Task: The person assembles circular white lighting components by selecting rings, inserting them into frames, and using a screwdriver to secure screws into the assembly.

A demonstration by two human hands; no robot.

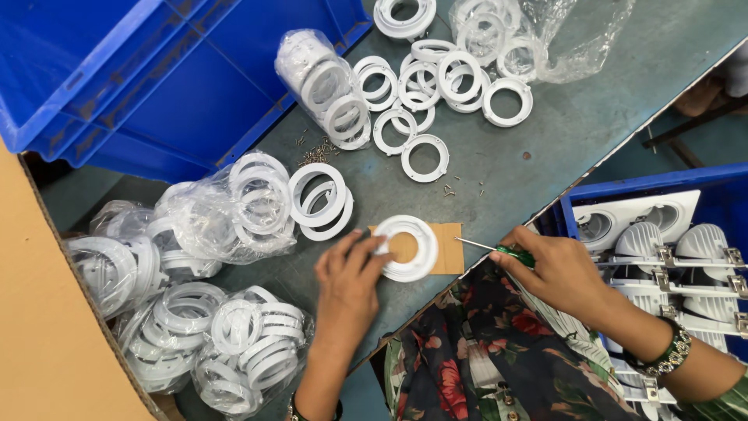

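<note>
My left hand [348, 274] rests its fingertips on the left rim of a white plastic ring [406, 248], which lies on a small brown cardboard pad [448, 249] near the table's front edge. My right hand [555, 269] grips a screwdriver [499, 250] with a green handle; its thin metal shaft points left toward the ring, with the tip a short way off. A small heap of tiny screws [315, 152] lies farther back on the grey-green table [545, 132].
Loose white rings [425, 86] spread across the table's far side. Clear bags of rings [210, 210] pile at the left beside a brown carton wall [47, 327]. A blue crate [156, 70] sits at the back left. A blue bin [662, 187] of white lamp housings stands right.
</note>
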